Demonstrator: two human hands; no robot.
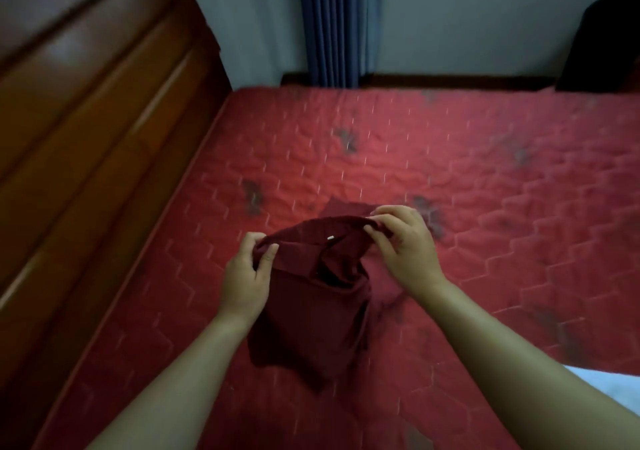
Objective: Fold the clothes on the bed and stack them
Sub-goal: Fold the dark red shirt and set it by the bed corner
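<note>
Over bed (pixel 485 172), near its left edge: garment (pixel 311 311) hangs from both hands; cannot tell if its lower end touches.
Left hand (pixel 246 276): pinches hem's left end.
Right hand (pixel 405 245): pinches hem's right end.
Left edge: wood panel (pixel 86 138) runs along it.
Far edge: wall, curtain (pixel 334 23) beyond.
Room: quilted surface wide toward far and right edges.

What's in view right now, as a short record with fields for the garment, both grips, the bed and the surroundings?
garment: dark red garment, top edge lifted, the rest drooping toward the bed
left grip: pinches the top edge at its left end
right grip: pinches the top edge at its right end
bed: red quilted mattress
surroundings: wooden panel at left, blue curtain by the far wall
</note>
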